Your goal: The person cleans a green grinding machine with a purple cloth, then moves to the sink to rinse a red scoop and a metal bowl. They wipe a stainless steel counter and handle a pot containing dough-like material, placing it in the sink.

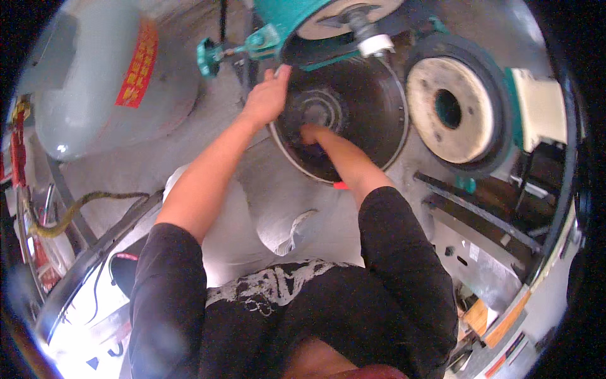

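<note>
In front of me is a round, dark metal pan or drum (374,109) with a pale rim and concentric rings at its middle. My left hand (267,99) is at its upper left rim, fingers partly curled, close under a teal machine (289,19). The fingertips are partly hidden, so what they grip is unclear. Over the middle of the pan is my right hand (311,134), blurred and with its fingers hidden; I cannot tell whether it holds anything. A small red piece (340,185) shows at the near rim, beside my right forearm.
The teal machine carries a pale disc (336,23) on a threaded shaft (362,26) and a teal hand knob (207,58). A black-rimmed cream wheel (452,111) stands at right. At left are a grey rounded tank (90,76) with a red label (138,61) and a hose (71,215).
</note>
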The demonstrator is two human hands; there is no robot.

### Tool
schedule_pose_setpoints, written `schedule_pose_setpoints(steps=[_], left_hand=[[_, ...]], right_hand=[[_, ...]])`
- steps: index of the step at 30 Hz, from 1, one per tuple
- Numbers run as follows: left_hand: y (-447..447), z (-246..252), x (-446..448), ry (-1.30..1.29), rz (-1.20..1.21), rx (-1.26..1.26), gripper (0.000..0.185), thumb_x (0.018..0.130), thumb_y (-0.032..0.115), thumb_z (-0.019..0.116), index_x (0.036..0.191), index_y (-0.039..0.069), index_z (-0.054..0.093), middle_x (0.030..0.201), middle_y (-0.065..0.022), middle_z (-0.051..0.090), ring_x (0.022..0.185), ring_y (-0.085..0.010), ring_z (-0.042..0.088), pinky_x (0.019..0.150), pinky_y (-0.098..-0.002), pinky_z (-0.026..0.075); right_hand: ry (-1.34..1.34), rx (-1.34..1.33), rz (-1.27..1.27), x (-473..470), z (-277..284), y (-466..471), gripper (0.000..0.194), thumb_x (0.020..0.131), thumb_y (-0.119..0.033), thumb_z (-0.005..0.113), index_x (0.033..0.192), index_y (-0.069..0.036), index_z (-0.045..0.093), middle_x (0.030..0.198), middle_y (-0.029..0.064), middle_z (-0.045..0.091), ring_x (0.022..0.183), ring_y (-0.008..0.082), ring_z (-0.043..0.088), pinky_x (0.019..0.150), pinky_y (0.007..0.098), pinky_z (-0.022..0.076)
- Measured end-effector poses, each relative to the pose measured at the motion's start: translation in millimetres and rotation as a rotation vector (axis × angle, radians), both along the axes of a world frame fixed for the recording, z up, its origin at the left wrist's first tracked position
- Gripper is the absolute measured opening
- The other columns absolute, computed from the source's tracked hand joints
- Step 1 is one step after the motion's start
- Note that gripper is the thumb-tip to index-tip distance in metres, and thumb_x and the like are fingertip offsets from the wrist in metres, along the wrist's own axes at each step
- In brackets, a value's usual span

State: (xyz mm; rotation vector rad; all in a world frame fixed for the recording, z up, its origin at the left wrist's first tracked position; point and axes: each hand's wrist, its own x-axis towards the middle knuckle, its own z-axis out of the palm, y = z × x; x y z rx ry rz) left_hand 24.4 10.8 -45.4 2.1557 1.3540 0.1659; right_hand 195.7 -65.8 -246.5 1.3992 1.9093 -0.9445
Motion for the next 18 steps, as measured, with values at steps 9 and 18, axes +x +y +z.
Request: schedule_pose_setpoints(steps=[9,18], left_hand=[[2,0,1,0.042,0.005,-0.027,0.067,0.080,-0.001,0.042,0.140,0.017,0.017,0.118,-0.0272,0.044,0.096,-0.0450,0.056,0.079,-0.0490,0.047],[10,-18,16,-0.115,-0.067,0.040,0.060,0.080,0.000,0.043,0.137,0.010,0.024,0.114,-0.0304,0.046,0.092,-0.0459,0.056,0.076,-0.0503,0.047]], right_hand=[[0.345,0.179,-0.227,16,267,0,0.035,0.063,-0.014,0.059,0.096,-0.004,0.064,0.083,0.0184,0.064,0.078,0.0316,0.062,0.071,0.0382,0.0483],[-0.087,1.001,-0.114,9,538,-26,0.049,0.061,0.008,0.055,0.106,-0.011,0.063,0.087,0.0108,0.054,0.086,0.0287,0.056,0.079,0.0336,0.0449]])
